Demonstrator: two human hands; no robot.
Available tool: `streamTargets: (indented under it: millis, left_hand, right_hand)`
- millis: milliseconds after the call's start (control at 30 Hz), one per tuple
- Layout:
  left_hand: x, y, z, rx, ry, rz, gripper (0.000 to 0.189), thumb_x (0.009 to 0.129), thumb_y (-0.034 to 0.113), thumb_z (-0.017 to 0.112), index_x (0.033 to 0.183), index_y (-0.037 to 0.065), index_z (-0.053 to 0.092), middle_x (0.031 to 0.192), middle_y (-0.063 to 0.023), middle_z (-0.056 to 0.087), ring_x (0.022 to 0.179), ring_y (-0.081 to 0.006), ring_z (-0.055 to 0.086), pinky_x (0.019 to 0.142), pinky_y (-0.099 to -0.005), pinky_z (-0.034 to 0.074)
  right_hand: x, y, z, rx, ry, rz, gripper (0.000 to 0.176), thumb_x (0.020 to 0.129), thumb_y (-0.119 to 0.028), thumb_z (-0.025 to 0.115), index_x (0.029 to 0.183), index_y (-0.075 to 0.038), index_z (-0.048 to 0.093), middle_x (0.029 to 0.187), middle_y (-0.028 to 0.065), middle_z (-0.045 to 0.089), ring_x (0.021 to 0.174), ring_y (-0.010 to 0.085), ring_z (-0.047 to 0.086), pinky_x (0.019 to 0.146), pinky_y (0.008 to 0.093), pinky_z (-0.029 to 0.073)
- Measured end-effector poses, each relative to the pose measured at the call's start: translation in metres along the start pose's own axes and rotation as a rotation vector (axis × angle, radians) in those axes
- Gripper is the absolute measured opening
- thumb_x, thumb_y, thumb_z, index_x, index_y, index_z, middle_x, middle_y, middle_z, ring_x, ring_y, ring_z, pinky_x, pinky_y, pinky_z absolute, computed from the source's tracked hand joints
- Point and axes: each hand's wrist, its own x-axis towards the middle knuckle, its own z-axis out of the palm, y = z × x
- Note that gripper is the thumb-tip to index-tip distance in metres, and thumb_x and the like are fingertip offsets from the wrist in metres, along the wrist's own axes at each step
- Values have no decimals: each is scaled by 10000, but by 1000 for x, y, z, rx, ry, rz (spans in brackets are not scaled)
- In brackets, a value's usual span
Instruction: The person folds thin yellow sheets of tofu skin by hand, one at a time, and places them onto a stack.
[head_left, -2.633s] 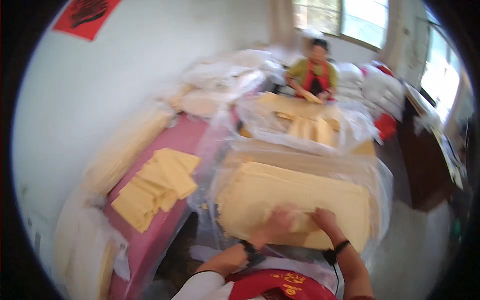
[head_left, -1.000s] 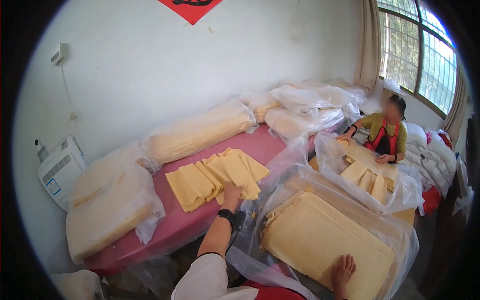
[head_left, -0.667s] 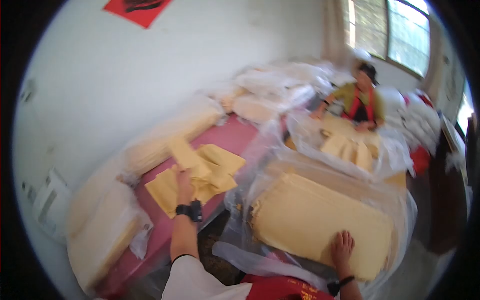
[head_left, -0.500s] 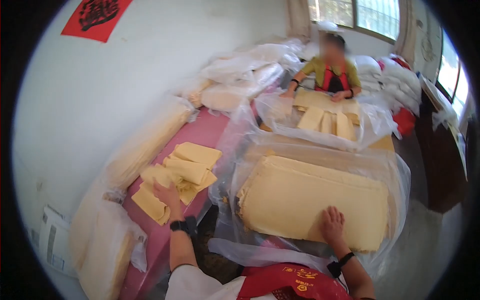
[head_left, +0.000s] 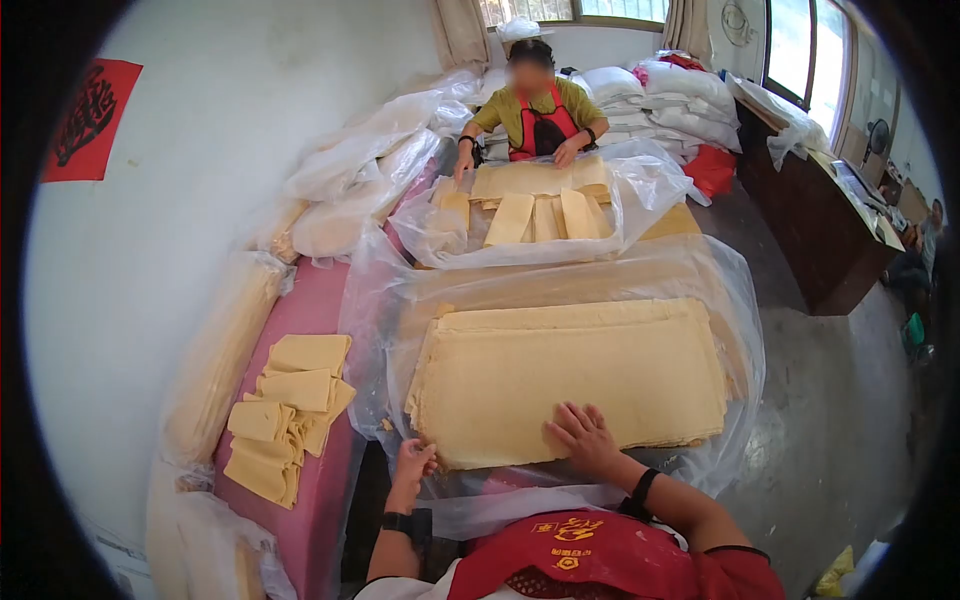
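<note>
A stack of large yellowish sheets (head_left: 570, 375) lies on clear plastic in front of me. My right hand (head_left: 582, 435) rests on the top sheet near its front edge, fingers spread. At the stack's front left corner is my left hand (head_left: 415, 462), its fingers curled in against the sheet's edge; whether they grip it is hard to tell. To the left, a loose pile of folded yellowish pieces (head_left: 290, 410) sits on the pink surface (head_left: 318, 300).
Across from me a co-worker (head_left: 545, 105) has both hands at another stack with folded pieces (head_left: 512, 218). Plastic-wrapped bundles (head_left: 225, 350) line the left wall. White sacks (head_left: 690, 95) are piled behind. A dark wooden desk (head_left: 800, 220) stands at the right.
My left hand has left the folded pieces and moved right to the corner of the large stack. My right hand remains on the top sheet. The view has turned to the right.
</note>
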Motion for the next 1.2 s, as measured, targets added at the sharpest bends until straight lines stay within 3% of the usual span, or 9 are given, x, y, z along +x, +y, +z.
streamTargets:
  millis: [233,367,500,767,867,933,967,1033,1200]
  left_hand:
    - [-13,4,13,-328,-148,105,223,906,214,637,1036,42,576,822,-36,623,677,-132,620,572,-261,503]
    - [-74,45,70,-175,-952,95,467,940,337,585,1273,19,509,1122,-110,623,1014,-229,628,843,-354,520]
    - [-68,10,114,-190,-962,4,492,967,329,542,1323,7,433,1190,-135,588,1098,-234,592,908,-363,504]
    - [10,28,102,-938,-496,-81,482,997,417,420,1322,60,426,1257,-129,564,1119,-305,581,898,-465,525]
    - [10,42,109,-870,-550,-39,466,1007,391,380,1328,56,425,1275,-141,554,1122,-312,581,874,-484,543]
    - [-4,64,113,-911,-559,-43,459,1007,382,382,1327,56,428,1276,-142,554,1120,-310,582,867,-472,546]
    - [-8,73,116,-966,-554,-37,451,1008,372,383,1326,56,431,1276,-142,553,1118,-308,584,860,-460,549]
    - [0,71,112,-975,-568,-33,439,1009,364,386,1319,58,440,1270,-129,560,1120,-301,584,867,-464,544]
    - [21,6,98,-887,-372,-36,392,1000,315,431,1299,65,469,1256,-87,577,1110,-267,588,844,-420,538]
  right_hand:
    - [18,-4,-16,70,25,39,458,781,-306,648,1214,-187,561,1339,111,484,1288,264,415,1026,481,320]
    - [30,8,-6,130,-54,112,378,799,-282,641,1158,-178,585,1325,91,498,1276,242,430,991,471,358]
    - [36,8,-9,205,-81,197,347,816,-260,629,1149,-176,577,1309,87,508,1238,233,470,969,452,380]
    - [30,-27,-40,-52,1,27,386,846,-306,620,1196,-154,563,1262,115,539,1201,264,502,954,459,401]
    - [40,-47,-35,470,-92,-198,433,874,-363,604,1217,-102,559,1226,149,563,1147,313,536,939,432,420]
    - [44,-46,-25,698,-611,209,467,936,-399,544,1223,-30,549,1154,162,607,1061,322,589,907,406,452]
    - [37,-37,-15,694,-599,217,467,936,-399,544,1223,-30,549,1154,162,607,1061,322,589,907,406,452]
    - [10,-9,13,1679,-181,757,467,975,-409,488,1216,-13,552,1110,147,636,1003,296,622,892,393,472]
    - [-52,48,4,2195,526,1200,392,995,-320,463,1270,-41,482,1201,121,598,1099,254,580,910,419,472]
